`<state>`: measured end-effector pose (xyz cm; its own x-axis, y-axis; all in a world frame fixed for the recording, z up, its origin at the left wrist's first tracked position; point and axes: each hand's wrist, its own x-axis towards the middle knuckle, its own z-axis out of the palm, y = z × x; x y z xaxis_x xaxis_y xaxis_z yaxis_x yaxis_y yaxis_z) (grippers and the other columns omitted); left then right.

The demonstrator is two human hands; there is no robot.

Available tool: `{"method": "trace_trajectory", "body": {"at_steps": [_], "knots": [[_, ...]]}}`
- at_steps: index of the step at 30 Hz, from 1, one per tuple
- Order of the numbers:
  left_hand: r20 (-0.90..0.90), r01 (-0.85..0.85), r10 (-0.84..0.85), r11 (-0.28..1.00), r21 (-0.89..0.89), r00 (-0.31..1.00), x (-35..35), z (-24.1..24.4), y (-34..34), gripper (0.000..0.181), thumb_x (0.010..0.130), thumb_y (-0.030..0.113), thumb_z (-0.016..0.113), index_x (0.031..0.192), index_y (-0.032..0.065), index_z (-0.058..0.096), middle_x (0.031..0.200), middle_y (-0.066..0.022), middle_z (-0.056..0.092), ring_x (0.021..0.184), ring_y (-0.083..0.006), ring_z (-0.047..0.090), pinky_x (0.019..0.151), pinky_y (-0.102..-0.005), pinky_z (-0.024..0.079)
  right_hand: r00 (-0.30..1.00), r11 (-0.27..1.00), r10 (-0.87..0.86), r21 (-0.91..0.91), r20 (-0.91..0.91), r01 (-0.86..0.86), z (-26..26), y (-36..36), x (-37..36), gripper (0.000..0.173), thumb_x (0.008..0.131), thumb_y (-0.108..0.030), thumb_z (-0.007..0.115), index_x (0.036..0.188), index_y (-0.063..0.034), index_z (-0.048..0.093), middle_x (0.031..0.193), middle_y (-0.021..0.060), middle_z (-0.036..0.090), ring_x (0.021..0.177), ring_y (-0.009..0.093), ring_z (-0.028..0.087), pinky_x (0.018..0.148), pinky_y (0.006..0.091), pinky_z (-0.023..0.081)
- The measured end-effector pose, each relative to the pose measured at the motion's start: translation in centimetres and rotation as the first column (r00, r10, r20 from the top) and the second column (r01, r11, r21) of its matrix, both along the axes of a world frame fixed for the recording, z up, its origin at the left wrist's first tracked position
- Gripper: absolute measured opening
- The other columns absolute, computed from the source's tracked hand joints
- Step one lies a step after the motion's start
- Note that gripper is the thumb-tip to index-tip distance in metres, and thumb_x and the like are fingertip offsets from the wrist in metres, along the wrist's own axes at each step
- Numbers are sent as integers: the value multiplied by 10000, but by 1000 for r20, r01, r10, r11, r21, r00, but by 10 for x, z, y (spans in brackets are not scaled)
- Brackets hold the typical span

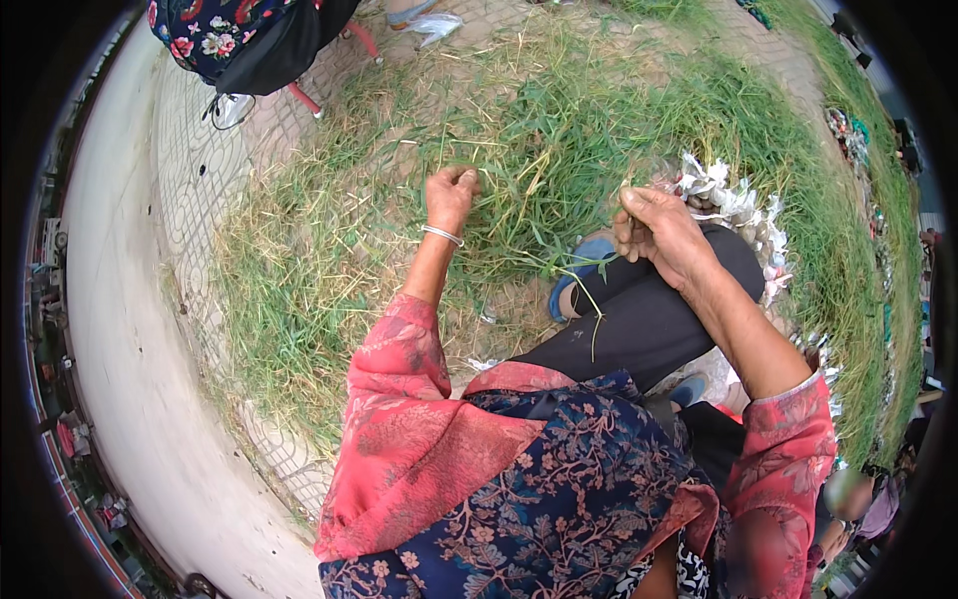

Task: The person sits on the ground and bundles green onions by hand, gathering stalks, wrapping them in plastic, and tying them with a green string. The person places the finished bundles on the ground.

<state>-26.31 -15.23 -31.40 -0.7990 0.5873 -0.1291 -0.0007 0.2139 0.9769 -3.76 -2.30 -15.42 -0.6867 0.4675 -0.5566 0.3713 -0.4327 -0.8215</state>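
My left hand [451, 196], with a pale bangle [443, 235] at the wrist, is closed at the edge of a heap of cut green grass [546, 157]. Stems lie against its fingers; whether it grips any is hard to see. My right hand [662, 232] is raised above my knee, thumb and forefinger pinched together on a thin grass stem [630, 180]. A leafy green stem [587, 292] hangs below its curled fingers, across my dark trousers [621, 329]. Beside that hand lie torn white plastic pieces [722, 187] among brown rounded lumps [703, 204].
Loose, partly dried grass [299, 284] covers the patterned paving [202, 165]. At the upper left stands a floral-cloth item [232, 37] with red legs [305, 99]. A pale road [112, 299] runs along the left. Another person [853, 509] is at the lower right.
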Motion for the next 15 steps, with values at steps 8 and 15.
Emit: {"method": "trace_trajectory", "body": {"at_steps": [8,15], "knots": [[432,0,-81,983,184,898,22,-14,29,215,695,99,666,866,-25,628,761,-63,614,662,-97,530,584,-261,433,1000,999,-24,25,-19,24,1,0,0,290,861,-309,496,743,-45,503,582,21,489,489,100,465,419,215,351],[-250,202,-155,963,177,956,64,45,-2,192,718,68,645,892,-5,611,809,-10,606,727,-82,519,667,-230,430,963,986,-162,-9,-214,164,9,0,-4,162,799,-198,603,766,-69,511,567,-45,390,444,33,308,394,192,208]]}}
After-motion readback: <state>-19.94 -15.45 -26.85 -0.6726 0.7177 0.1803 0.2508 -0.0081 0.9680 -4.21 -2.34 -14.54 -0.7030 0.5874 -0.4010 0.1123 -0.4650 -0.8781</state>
